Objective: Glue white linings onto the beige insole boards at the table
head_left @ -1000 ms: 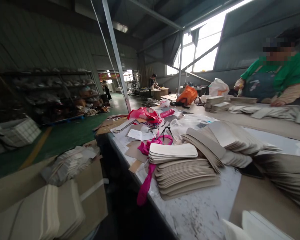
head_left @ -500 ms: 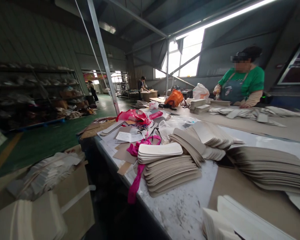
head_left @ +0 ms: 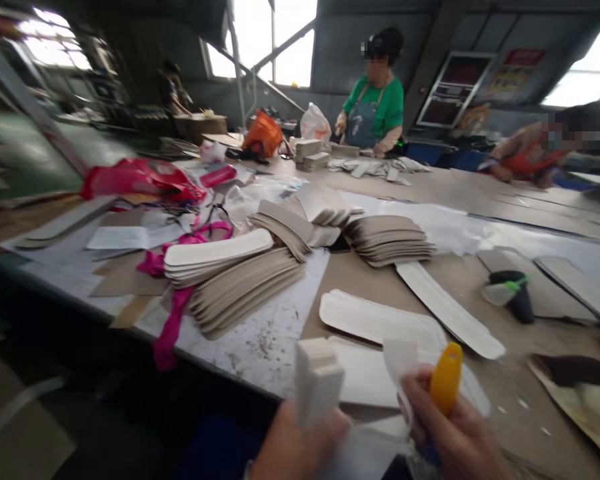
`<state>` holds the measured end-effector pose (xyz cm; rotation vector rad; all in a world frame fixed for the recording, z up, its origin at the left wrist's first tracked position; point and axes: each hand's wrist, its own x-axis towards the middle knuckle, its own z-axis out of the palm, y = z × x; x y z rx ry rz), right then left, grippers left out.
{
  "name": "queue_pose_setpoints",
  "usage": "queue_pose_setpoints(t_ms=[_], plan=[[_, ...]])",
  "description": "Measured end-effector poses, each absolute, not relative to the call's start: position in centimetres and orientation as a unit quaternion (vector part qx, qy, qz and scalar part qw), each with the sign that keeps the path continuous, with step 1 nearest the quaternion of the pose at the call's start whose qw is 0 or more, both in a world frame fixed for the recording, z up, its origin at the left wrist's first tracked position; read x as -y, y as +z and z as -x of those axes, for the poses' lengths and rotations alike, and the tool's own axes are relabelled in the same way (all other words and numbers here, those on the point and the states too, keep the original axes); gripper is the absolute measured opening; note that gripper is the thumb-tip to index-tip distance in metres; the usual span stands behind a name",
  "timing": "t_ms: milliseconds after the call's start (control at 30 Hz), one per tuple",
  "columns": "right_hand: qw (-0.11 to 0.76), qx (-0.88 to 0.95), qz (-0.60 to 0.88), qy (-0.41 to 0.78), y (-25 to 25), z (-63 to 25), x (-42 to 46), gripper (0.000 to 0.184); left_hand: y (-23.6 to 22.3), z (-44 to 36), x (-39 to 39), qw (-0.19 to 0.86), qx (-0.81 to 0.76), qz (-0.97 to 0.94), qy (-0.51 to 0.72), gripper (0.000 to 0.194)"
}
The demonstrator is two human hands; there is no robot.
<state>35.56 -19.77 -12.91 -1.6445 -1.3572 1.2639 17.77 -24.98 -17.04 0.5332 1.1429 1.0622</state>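
One white stack (head_left: pixel 318 383) standing in left hand (head_left: pixel 297 440) by near edge of table (head_left: pixel 265 353); right hand (head_left: pixel 455 430) gripping yellow handle (head_left: pixel 446 379); steady pinching should be keeping layers together

The left hand (head_left: pixel 303 443) grips a blurred bundle of flat white strips (head_left: pixel 317 380), perhaps card; the right hand (head_left: pixel 447 427) holds a yellow rounded handle (head_left: pixel 446 379). Beyond, long white round-ended pieces (head_left: pixel 380 320) lie on the brown-and-white table (head_left: pixel 275 340).
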Motion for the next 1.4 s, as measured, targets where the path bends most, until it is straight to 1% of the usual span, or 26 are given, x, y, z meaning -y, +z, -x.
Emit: queue_pose_setpoints(t_ms=[33,67,100,133,267,400,500,667,767,900,1167,1400], plan=[[0.306,0.528,0.631,0.479,-12.7,-36.3,19.3,0.044,-16.9,-17.0,24.7,0.637,-0.566,-0.266,0.451,0.044],[0.276,0.551,0.629,0.473,-12.6,-37.0,18.8,0.041,-16.7,-16.3,24.2,0.59,-0.612,-0.269,0.452,0.042],[0.242,0.579,0.624,0.465,-12.4,-37.6,18.3,0.038,-16.5,-15.7,23.7,0.558,-0.645,-0.256,0.455,0.035],[0.209,0.608,0.612,0.46,-12.3,-37.9,17.9,0.036,-16.3,-15.2,23.2,0.544,-0.661,-0.267,0.442,0.036],[0.125,0.687,0.534,0.478,-12.4,-37.1,16.0,0.032,-16.1,-14.6,21.5,0.561,-0.666,-0.285,0.4,0.045],[0.041,0.737,0.474,0.48,-12.8,-34.6,14.1,0.025,-16.6,-14.9,20.3,0.588,-0.654,-0.316,0.355,0.041],[-0.026,0.774,0.465,0.429,-12.7,-33.1,12.8,0.02,-17.0,-14.8,19.7,0.598,-0.648,-0.338,0.329,0.033],[-0.125,0.825,0.458,0.306,-12.7,-31.9,11.9,0.019,-17.2,-14.5,19.3,0.603,-0.652,-0.346,0.303,0.034],[-0.15,0.851,0.436,0.25,-12.8,-31.5,11.8,0.021,-16.9,-14.5,19.2,0.606,-0.656,-0.341,0.292,0.034],[-0.161,0.87,0.415,0.211,-12.8,-31.1,11.8,0.022,-16.4,-14.8,18.9,0.606,-0.659,-0.339,0.288,0.033],[-0.158,0.876,0.411,0.196,-12.5,-31.1,12.0,0.024,-16.5,-15.2,18.5,0.602,-0.657,-0.339,0.301,0.034],[-0.147,0.878,0.414,0.19,-13.4,-31.0,11.9,0.026,-16.3,-15.6,18.4,0.587,-0.674,-0.332,0.3,0.032]])
